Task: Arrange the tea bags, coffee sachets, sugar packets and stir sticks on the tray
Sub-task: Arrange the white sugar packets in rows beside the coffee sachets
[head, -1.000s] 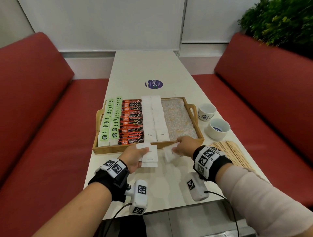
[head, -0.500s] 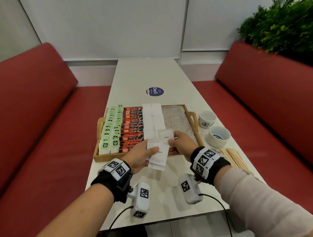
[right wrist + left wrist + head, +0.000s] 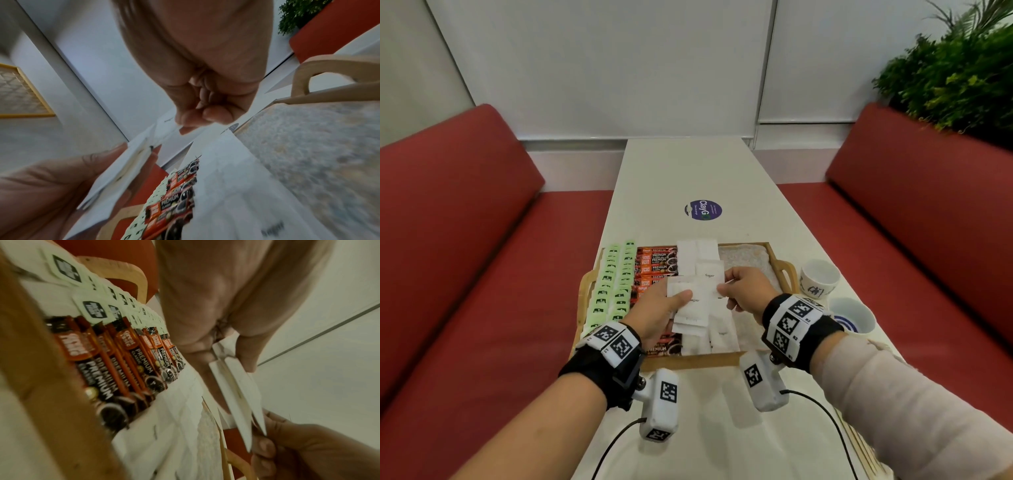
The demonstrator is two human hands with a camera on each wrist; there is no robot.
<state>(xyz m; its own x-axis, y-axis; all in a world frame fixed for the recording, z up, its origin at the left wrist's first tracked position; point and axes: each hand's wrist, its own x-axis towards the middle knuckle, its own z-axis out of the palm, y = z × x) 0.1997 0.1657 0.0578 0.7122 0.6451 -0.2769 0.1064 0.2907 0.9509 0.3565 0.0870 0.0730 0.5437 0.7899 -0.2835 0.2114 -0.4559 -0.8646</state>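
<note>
A wooden tray (image 3: 690, 360) holds rows of green tea bags (image 3: 613, 284), orange coffee sachets (image 3: 657, 263) and white sugar packets (image 3: 697, 251). My left hand (image 3: 681, 301) hovers over the tray's middle and grips a fanned stack of sugar packets (image 3: 693, 310) between thumb and fingers; the left wrist view shows that stack (image 3: 232, 386) edge-on. My right hand (image 3: 722, 289) is just to its right and pinches one sugar packet (image 3: 709, 274) at the edge. Stir sticks (image 3: 858, 445) lie on the table by my right forearm, mostly hidden.
The tray's right part shows a bare speckled liner (image 3: 746, 260). Two white cups (image 3: 819, 277) (image 3: 854, 313) stand right of the tray. A round sticker (image 3: 703, 210) lies further back on the table. Red benches flank the table, and a plant is at the far right.
Both hands have risen from the table in front of the tray to above its sugar rows, carrying the packets with them. The right hand's single packet now sits beside the left hand's stack.
</note>
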